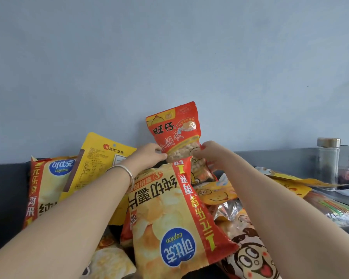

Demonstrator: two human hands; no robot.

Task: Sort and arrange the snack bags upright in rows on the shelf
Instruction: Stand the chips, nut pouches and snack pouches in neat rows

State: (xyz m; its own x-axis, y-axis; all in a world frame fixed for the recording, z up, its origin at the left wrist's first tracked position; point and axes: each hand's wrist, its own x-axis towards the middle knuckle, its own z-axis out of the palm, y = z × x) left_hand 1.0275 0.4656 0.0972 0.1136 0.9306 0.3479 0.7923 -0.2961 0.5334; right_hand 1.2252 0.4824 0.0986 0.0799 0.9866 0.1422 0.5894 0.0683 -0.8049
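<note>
Nearest us lies an upside-down Copico chip bag (175,218), puffy with air. Behind it, the red Wangzai snack bag (174,133) stands upright before the blue wall (169,57). Our left hand (147,156) curls round its left edge and our right hand (208,152) pinches its right edge. We judge it light, soft and slippery (contents crushable), so the side seams suit best.

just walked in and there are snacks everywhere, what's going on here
A person holds a red snack bag upright near the blue wall, the left hand gripping its left edge and the right hand its right edge. The other bags lie in a loose pile: a big chip bag is upside down in front of it, and a yellow nut bag leans to its left. No tidy rows show yet.
</note>
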